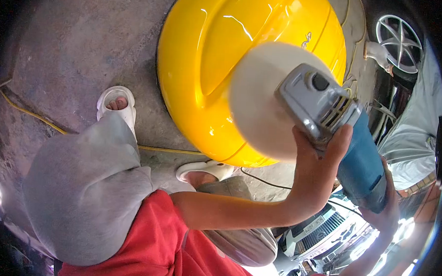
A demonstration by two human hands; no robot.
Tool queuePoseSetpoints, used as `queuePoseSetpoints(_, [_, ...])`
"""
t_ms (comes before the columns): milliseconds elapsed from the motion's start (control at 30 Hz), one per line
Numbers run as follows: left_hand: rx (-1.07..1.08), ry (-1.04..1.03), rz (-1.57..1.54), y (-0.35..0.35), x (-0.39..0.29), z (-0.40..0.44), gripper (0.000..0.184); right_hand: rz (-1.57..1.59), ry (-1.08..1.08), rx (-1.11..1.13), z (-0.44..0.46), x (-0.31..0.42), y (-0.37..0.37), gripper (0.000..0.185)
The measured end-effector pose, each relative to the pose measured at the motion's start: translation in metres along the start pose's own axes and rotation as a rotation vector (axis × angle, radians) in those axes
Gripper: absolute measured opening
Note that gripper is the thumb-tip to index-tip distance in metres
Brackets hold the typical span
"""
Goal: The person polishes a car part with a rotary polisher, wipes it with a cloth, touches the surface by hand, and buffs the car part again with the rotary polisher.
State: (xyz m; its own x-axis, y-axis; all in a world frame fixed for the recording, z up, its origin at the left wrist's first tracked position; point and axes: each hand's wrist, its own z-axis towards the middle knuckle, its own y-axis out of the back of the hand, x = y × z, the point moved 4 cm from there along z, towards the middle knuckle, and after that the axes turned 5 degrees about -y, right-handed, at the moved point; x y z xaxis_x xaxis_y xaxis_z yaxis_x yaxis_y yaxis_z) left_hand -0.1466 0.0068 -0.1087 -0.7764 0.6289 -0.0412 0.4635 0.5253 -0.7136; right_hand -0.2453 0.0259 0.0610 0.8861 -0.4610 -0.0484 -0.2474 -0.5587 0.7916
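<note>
A blue-and-grey polisher [359,159] is held right of the frame's centre, its grey head gripped by the left hand [320,159] and the rear of its blue body grasped by the right hand [386,214]. Its blurred white pad [256,105] is set over a glossy yellow panel [194,82] at upper centre; whether they touch cannot be told. White shoes [129,115] are seen below and left, a spoked wheel [398,43] at upper right.
</note>
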Motion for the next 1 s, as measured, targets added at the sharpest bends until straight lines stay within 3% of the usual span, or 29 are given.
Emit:
queuePoseSetpoints(67, [-0.008, -0.036, -0.033, 0.007, -0.002, -0.013, 0.077, -0.068, -0.098, 0.112, -0.002, 0.000, 0.005, 0.106])
queuePoseSetpoints(167, [-0.041, -0.059, 0.022, 0.025, 0.001, -0.033, 0.080, 0.097, -0.632, 0.192, -0.006, -0.029, -0.017, 0.107])
queuePoseSetpoints(233, [-0.002, 0.068, -0.004, 0.034, 0.009, -0.044, 0.086, 0.080, -0.463, 0.266, -0.012, -0.042, -0.018, 0.109])
queuePoseSetpoints(300, [-0.024, 0.025, 0.010, 0.034, 0.008, -0.045, 0.087, 0.074, -0.355, 0.327, -0.014, -0.050, -0.017, 0.110])
queuePoseSetpoints(367, [-0.019, -0.036, 0.007, 0.029, 0.001, -0.039, 0.080, 0.134, -0.278, 0.277, -0.012, -0.050, -0.019, 0.109])
queuePoseSetpoints(400, [-0.018, -0.040, 0.003, 0.025, 0.001, -0.035, 0.080, 0.130, -0.275, 0.274, 0.003, -0.016, -0.021, 0.109])
queuePoseSetpoints(533, [0.003, -0.061, 0.014, 0.001, 0.000, -0.006, 0.074, 0.064, -0.016, 0.025, -0.005, -0.023, -0.009, 0.108])
queuePoseSetpoints(667, [0.074, -0.123, 0.003, -0.027, 0.010, 0.035, 0.074, 0.202, -0.458, 0.034, 0.018, -0.062, 0.017, 0.105])
queuePoseSetpoints(800, [0.112, -0.160, 0.060, -0.043, 0.008, 0.061, 0.073, 0.254, -0.246, -0.031, 0.033, -0.085, 0.022, 0.102])
queuePoseSetpoints(900, [0.100, -0.168, 0.101, -0.042, 0.005, 0.059, 0.075, 0.380, -0.237, -0.012, 0.029, -0.078, 0.021, 0.107])
queuePoseSetpoints(1000, [0.121, -0.068, 0.043, -0.036, 0.008, 0.043, 0.076, 0.309, -0.502, -0.041, 0.014, -0.078, 0.017, 0.103])
